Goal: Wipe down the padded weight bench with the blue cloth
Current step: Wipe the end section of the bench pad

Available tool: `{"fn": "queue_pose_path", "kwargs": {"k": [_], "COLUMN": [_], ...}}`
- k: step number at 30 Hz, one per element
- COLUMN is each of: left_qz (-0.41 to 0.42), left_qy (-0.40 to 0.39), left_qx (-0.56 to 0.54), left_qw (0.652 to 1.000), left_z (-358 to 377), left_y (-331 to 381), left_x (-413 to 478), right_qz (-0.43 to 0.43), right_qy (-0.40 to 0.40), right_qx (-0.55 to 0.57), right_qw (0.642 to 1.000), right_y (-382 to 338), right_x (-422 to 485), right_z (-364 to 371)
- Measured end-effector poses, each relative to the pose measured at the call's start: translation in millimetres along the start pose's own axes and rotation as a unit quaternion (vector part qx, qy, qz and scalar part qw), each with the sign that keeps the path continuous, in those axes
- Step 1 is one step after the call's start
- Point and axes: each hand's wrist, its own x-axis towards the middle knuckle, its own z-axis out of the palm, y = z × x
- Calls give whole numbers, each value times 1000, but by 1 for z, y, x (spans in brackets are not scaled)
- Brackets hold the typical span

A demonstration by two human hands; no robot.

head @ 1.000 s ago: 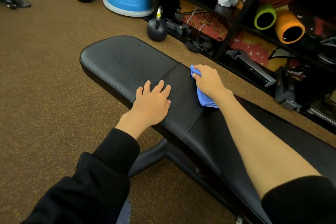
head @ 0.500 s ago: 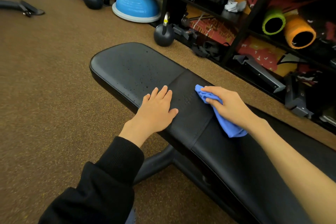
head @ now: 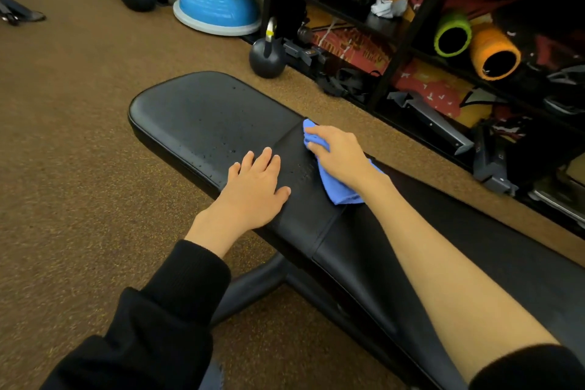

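Fingers (head: 326,136) of my right hand (head: 343,158) clamp the cloth (head: 338,191) mid-wipe on the bench (head: 196,114); droplets (head: 232,151) ahead seem next.

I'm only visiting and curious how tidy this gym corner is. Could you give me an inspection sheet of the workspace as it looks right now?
Surface: black padded bench, with small droplets on its far pad.
Job's things: blue cloth, bunched on the bench by the seam between the pads.
Clutter: kettlebell and blue balance dome on the floor beyond the bench.
Hands: left hand lies flat on the bench with straight fingers; right hand grips the blue cloth and presses it to the bench.
Cables: nothing seen.
Surroundings: brown floor; black rack holding a green foam roller and an orange foam roller.
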Motion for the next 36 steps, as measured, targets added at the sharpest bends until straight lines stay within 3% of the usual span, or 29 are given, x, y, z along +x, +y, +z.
{"fn": "queue_pose_path", "kwargs": {"k": [4, 7, 14, 18, 22, 30, 36], "left_qz": [0, 1, 5, -2, -10, -8, 4], "left_qy": [-6, -12, -15, -22, -29, -31, -29], "left_qx": [-4, -3, 6, 6, -9, -28, -32], "left_qw": [1000, 1000, 1000, 1000, 1000, 999, 999], "left_z": [-1, -2, -4, -4, -6, -9, -13], "left_y": [-1, -1, 1, 2, 3, 1, -2], "left_x": [-1, -1, -1, 0, 3, 0, -3], "right_qz": [-88, -108, 2, 59, 36, -92, -19], "right_qy": [-32, -19, 57, 53, 37, -36, 31], "right_qx": [28, 26, 17, 38, 28, 58, 28], "right_qw": [995, 994, 998, 996, 998, 993, 999], "right_y": [6, 14, 16, -2, -13, -7, 22], "right_x": [-42, -61, -10, 25, 32, -28, -22], "right_z": [-7, -13, -10, 3, 11, -2, -18]}}
